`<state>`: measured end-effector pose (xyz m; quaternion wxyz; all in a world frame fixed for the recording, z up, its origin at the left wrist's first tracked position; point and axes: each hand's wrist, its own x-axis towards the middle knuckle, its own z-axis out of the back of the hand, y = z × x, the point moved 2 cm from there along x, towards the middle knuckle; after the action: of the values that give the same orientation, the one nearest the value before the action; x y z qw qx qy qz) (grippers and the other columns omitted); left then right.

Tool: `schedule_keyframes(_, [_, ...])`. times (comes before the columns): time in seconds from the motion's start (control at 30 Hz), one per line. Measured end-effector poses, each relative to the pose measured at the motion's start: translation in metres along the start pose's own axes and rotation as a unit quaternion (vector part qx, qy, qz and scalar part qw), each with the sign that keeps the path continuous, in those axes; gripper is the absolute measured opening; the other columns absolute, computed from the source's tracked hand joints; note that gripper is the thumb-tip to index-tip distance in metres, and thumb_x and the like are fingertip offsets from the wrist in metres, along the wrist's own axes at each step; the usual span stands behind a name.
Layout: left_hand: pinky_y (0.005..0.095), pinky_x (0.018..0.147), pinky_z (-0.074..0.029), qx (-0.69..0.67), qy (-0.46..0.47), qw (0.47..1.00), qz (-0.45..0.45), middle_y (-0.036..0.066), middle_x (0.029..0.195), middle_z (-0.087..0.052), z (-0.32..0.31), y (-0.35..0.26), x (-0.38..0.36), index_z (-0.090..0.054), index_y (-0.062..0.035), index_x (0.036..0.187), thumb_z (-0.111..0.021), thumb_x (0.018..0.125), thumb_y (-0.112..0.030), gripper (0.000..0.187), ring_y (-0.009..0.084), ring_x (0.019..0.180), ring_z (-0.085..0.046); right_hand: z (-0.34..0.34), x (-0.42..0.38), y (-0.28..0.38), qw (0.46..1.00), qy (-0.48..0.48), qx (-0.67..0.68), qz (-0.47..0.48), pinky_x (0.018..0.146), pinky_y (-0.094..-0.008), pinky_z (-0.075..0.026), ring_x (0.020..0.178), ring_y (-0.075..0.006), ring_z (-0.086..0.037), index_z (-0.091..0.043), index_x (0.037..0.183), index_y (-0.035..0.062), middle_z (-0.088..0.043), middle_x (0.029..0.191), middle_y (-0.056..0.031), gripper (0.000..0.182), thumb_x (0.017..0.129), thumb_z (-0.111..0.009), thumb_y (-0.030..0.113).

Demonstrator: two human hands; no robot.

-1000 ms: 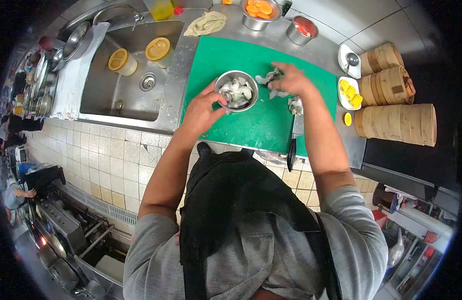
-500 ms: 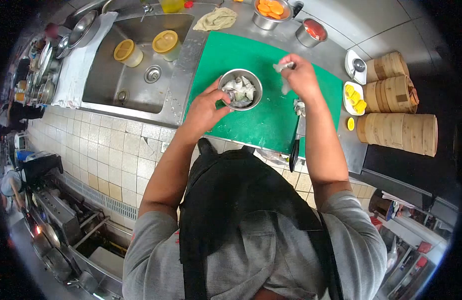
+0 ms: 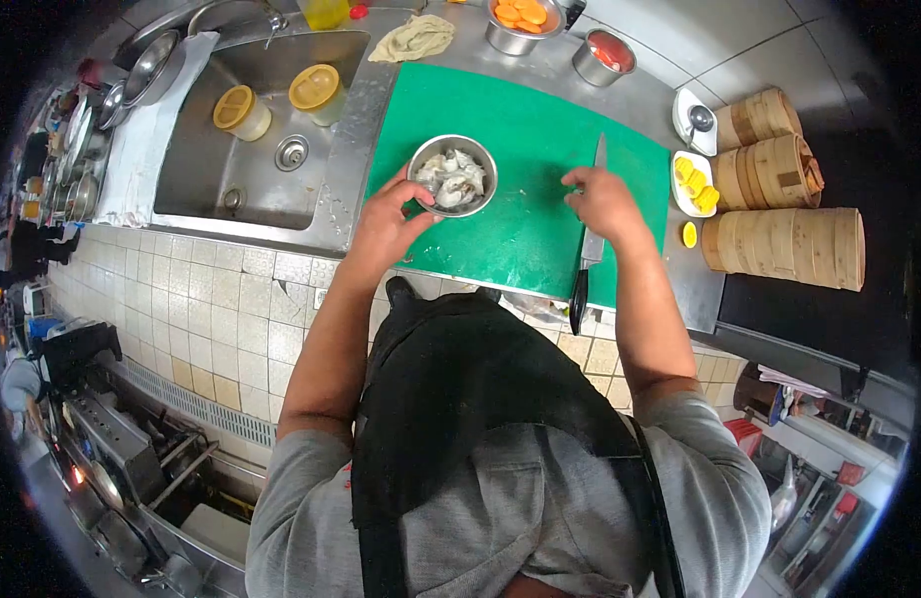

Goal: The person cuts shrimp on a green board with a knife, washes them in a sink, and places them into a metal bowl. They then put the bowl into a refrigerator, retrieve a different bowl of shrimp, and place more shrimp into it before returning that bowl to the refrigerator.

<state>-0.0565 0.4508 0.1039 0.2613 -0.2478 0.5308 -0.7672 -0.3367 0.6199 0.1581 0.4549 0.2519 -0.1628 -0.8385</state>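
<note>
My left hand [image 3: 386, 221] grips the near left rim of a small steel bowl [image 3: 492, 171], thumb and fingers closed on it. In the bowl lie wet, pale grey-white pieces [image 3: 450, 181], which look like raw seafood. The bowl is over the left part of a green cutting board [image 3: 525, 120]. My right hand [image 3: 605, 204] is above the knife [image 3: 591, 249], hiding the middle of its blade. Its fingers are curled, and anything in them is hidden. The knife's black handle points toward me over the board's near edge.
Left is a sink [image 3: 251, 60] with two yellow-lidded tubs [image 3: 317, 92]. Behind the board are a cloth [image 3: 413, 40], a bowl of orange slices [image 3: 515, 40] and a pot with red contents [image 3: 602, 60]. At right are a dish of yellow pieces [image 3: 706, 207] and bamboo steamers [image 3: 779, 247].
My right hand came down toward me, over the knife; the pale strip it held no longer shows. The whole view shifted slightly. My left hand stays on the bowl.
</note>
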Motion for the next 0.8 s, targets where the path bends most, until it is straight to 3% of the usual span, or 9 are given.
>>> schedule_keyframes(0.07, [0.0337, 0.079, -0.053, 0.006, 0.003, 1.0, 0.009, 0.015, 0.144, -0.052, 0.0, -0.003, 0.0, -0.062, -0.0047, 0.092, -0.079, 0.072, -0.008, 0.026, 0.0255, 0.106, -0.064, -0.024, -0.005, -0.01, 0.974, -0.104, -0.203, 0.0, 0.089, -0.044, -0.053, 0.105, -0.0393, -0.059, -0.067, 0.116, 0.0121, -0.064, 0.111, -0.0187, 0.036, 0.081, -0.062, 0.006])
schedule_keyframes(0.2, [0.033, 0.078, -0.053, -0.016, 0.01, 0.999, 0.031, 0.017, 0.142, -0.052, -0.002, 0.0, -0.001, -0.062, -0.005, 0.092, -0.078, 0.074, -0.008, 0.025, 0.0247, 0.105, -0.064, -0.051, -0.007, -0.028, 0.952, -0.154, -0.262, -0.033, 0.091, -0.0421, -0.051, 0.11, -0.0366, -0.054, -0.067, 0.113, 0.0135, -0.062, 0.11, -0.0164, 0.037, 0.079, -0.06, 0.004])
schedule_keyframes(0.23, [0.033, 0.078, -0.053, -0.016, 0.011, 0.999, 0.033, 0.017, 0.142, -0.052, -0.003, 0.001, -0.002, -0.062, -0.005, 0.092, -0.078, 0.074, -0.008, 0.025, 0.0247, 0.105, -0.064, -0.051, -0.005, -0.036, 0.952, -0.153, -0.261, -0.035, 0.091, -0.0421, -0.051, 0.11, -0.0366, -0.054, -0.067, 0.113, 0.0135, -0.062, 0.11, -0.0164, 0.037, 0.079, -0.06, 0.004])
schedule_keyframes(0.3, [0.0299, 0.082, -0.055, 0.005, 0.022, 0.999, 0.035, 0.009, 0.117, -0.058, -0.004, 0.005, -0.004, -0.062, -0.0033, 0.096, -0.073, 0.078, 0.002, 0.021, 0.0173, 0.103, -0.061, -0.043, -0.002, -0.056, 0.952, -0.177, -0.247, -0.022, 0.092, -0.0426, -0.05, 0.108, -0.0359, -0.055, -0.069, 0.111, 0.0139, -0.061, 0.113, -0.0174, 0.034, 0.078, -0.064, 0.007])
schedule_keyframes(0.43, [0.0315, 0.075, -0.053, -0.016, -0.004, 0.999, 0.03, 0.016, 0.136, -0.057, -0.008, 0.009, -0.007, -0.063, -0.0058, 0.092, -0.076, 0.076, -0.005, 0.021, 0.0215, 0.1, -0.064, -0.012, -0.016, -0.064, 0.963, -0.207, -0.157, -0.066, 0.094, -0.0439, -0.048, 0.108, -0.0368, -0.056, -0.07, 0.11, 0.0133, -0.062, 0.113, -0.0181, 0.031, 0.079, -0.066, 0.01])
schedule_keyframes(0.5, [0.0293, 0.082, -0.055, -0.043, 0.012, 0.996, 0.073, 0.007, 0.116, -0.059, -0.007, -0.002, -0.009, -0.061, -0.0026, 0.096, -0.072, 0.078, 0.004, 0.022, 0.016, 0.102, -0.061, -0.012, -0.017, -0.081, 0.965, -0.229, -0.062, -0.11, 0.095, -0.0456, -0.046, 0.106, -0.0375, -0.057, -0.07, 0.111, 0.0132, -0.064, 0.111, -0.0179, 0.032, 0.079, -0.069, 0.013])
schedule_keyframes(0.6, [0.029, 0.083, -0.054, -0.03, 0.002, 0.999, 0.035, 0.007, 0.118, -0.059, -0.009, 0.004, -0.009, -0.061, -0.0033, 0.096, -0.072, 0.079, 0.004, 0.022, 0.0154, 0.102, -0.061, -0.026, -0.022, -0.083, 0.966, -0.25, -0.058, -0.041, 0.095, -0.0476, -0.046, 0.107, -0.0373, -0.057, -0.07, 0.112, 0.0128, -0.065, 0.11, -0.0171, 0.032, 0.08, -0.069, 0.012])
schedule_keyframes(0.73, [0.029, 0.083, -0.053, -0.041, 0.009, 0.999, 0.032, 0.007, 0.119, -0.06, -0.01, 0.006, -0.008, -0.061, -0.0037, 0.095, -0.072, 0.079, 0.004, 0.022, 0.015, 0.102, -0.061, -0.026, -0.023, -0.084, 0.965, -0.245, -0.081, -0.03, 0.092, -0.0484, -0.048, 0.106, -0.0352, -0.059, -0.07, 0.112, 0.0135, -0.064, 0.113, -0.0173, 0.033, 0.079, -0.07, 0.012])
schedule_keyframes(0.8, [0.0285, 0.083, -0.052, -0.033, 0.015, 0.999, 0.032, 0.007, 0.117, -0.06, -0.009, 0.01, -0.008, -0.06, -0.0032, 0.095, -0.072, 0.078, 0.004, 0.022, 0.0145, 0.102, -0.061, -0.024, -0.013, -0.105, 0.97, -0.232, -0.058, -0.044, 0.084, -0.0458, -0.052, 0.096, -0.0344, -0.064, -0.07, 0.111, 0.0133, -0.066, 0.108, -0.0176, 0.031, 0.08, -0.069, 0.01])
